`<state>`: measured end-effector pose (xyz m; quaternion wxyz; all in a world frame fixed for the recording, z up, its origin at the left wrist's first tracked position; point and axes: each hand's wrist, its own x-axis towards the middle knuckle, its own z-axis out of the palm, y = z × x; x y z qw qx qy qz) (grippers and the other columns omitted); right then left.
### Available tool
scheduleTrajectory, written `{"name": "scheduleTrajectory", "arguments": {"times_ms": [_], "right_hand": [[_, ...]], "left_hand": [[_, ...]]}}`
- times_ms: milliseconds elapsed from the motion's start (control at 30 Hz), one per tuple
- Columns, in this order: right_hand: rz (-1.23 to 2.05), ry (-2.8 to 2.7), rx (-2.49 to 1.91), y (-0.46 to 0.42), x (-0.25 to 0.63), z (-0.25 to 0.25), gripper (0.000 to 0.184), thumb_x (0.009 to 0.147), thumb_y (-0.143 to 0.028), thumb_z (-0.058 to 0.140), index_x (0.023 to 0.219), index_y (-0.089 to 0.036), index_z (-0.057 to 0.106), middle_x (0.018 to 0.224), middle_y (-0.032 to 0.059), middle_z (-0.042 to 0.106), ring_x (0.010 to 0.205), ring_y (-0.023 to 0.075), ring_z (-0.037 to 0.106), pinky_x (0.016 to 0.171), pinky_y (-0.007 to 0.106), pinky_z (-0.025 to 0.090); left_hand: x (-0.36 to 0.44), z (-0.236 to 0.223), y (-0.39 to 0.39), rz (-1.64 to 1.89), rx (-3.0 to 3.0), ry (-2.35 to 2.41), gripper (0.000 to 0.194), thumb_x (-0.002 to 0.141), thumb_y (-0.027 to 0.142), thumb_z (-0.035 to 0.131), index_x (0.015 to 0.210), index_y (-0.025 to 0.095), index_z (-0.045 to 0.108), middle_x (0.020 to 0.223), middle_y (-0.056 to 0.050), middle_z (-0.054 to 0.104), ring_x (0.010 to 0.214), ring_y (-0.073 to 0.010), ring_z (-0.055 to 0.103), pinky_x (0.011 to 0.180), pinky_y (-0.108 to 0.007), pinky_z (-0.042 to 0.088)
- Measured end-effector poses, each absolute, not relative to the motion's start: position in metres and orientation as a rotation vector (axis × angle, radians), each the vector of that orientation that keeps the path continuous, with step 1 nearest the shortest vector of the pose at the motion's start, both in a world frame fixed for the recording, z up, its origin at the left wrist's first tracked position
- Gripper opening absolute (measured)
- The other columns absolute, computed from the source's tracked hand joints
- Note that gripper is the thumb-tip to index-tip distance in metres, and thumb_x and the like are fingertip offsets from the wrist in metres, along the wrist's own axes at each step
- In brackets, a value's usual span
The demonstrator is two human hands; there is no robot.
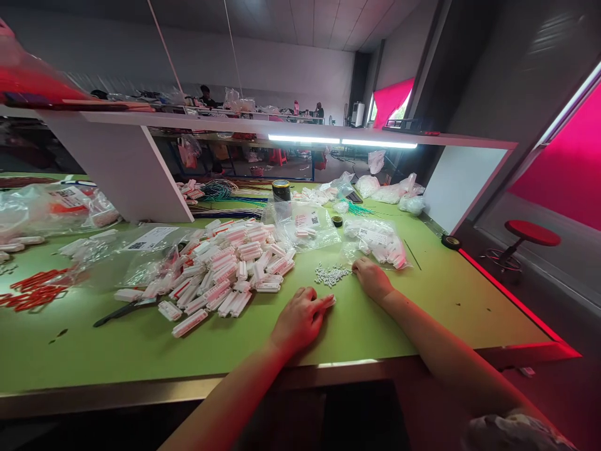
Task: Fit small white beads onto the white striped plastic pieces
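Observation:
My left hand rests low over the green table with its fingers curled and the index finger reaching right. A small white piece shows at that fingertip. My right hand lies at the right edge of a little heap of small white pieces, fingers drawn together. What its fingertips hold, if anything, is too small to make out. Just behind that hand is a clear bag of white plastic parts. To the left of my hands spreads a large pile of white plastic housings.
Dark-handled scissors and orange-red strips lie on the left. Behind are a labelled clear bag, black tape rolls and wire bundles. A white shelf spans above. A red stool stands right; people sit far back.

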<state>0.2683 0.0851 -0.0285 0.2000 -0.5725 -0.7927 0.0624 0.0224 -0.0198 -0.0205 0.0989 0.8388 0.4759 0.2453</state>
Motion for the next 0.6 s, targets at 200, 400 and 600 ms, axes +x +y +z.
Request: {"name": "scheduleTrajectory", "arguments": {"times_ms": [200,400,600], "right_hand": [[0.472,-2.012,-1.316,0.075,0.266,-0.021,0.01,0.089,-0.015,0.055,0.084,-0.019,0.063,0.078,0.0042,0.067,0.075,0.0189,0.063,0.072,0.03,0.049],[1.152,-1.71,-1.079,0.051,0.247,-0.015,0.026,0.084,-0.042,0.067,0.094,-0.018,0.065,0.07,-0.0024,0.064,0.05,0.0112,0.055,0.051,0.025,0.044],[1.06,-1.888,-1.069,0.031,0.233,-0.017,0.018,0.088,-0.036,0.067,0.091,-0.02,0.072,0.066,-0.0024,0.064,0.054,0.0119,0.055,0.056,0.025,0.045]], "left_hand": [[0.015,-0.027,-0.019,0.773,2.453,1.346,0.042,0.101,0.028,0.05,0.14,0.025,0.061,0.103,-0.009,0.064,0.098,-0.0245,0.059,0.093,-0.04,0.05],[0.015,-0.027,-0.017,0.805,2.353,1.403,0.037,0.096,0.03,0.058,0.131,0.019,0.067,0.11,-0.01,0.068,0.105,-0.0261,0.061,0.096,-0.04,0.05],[0.017,-0.022,-0.019,0.824,2.325,1.396,0.023,0.097,0.03,0.058,0.109,0.022,0.075,0.101,-0.008,0.067,0.098,-0.0243,0.062,0.089,-0.036,0.049]]}}
